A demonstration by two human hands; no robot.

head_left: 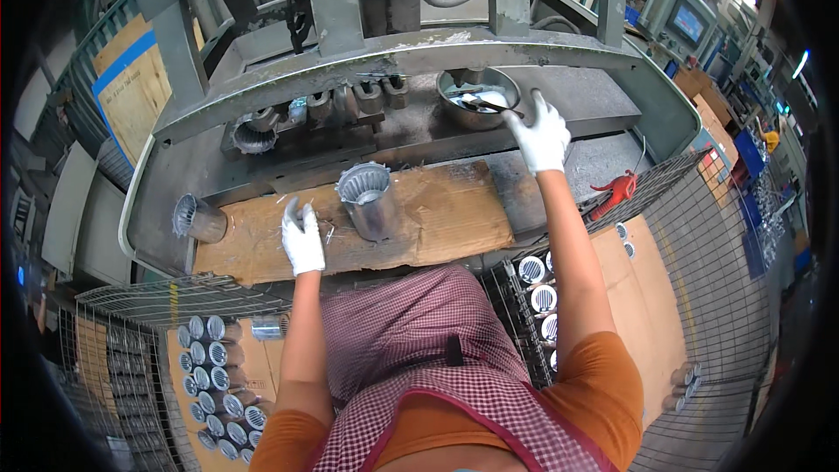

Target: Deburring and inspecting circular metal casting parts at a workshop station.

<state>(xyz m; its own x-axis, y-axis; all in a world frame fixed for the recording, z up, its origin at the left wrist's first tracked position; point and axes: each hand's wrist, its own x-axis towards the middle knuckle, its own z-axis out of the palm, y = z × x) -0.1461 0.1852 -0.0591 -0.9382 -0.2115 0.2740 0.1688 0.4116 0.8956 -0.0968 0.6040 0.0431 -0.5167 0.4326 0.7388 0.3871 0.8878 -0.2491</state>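
Observation:
My left hand point(302, 238), in a white glove, is over the wooden board point(446, 210) with its fingers apart, and nothing shows in it. Thin metal slivers lie around it. Just to its right stands a grey metal cylinder point(371, 205) with a ribbed, finned open top. My right hand point(544, 135), also gloved in white, is spread beside a metal bowl point(476, 114). The bowl holds something white, and a dark-handled tool point(489, 105) rests across it. The handle's end comes close to my right thumb and fingers; I see no grip on it.
Another ribbed cylinder point(201, 218) sits at the board's left end. Metal tooling point(345, 105) and a finned part point(255, 133) are under the machine frame point(402, 59). A red-handled tool point(616, 192) hangs on the right wire basket point(717, 271). Several finished-looking cylinders point(214, 376) fill the left basket.

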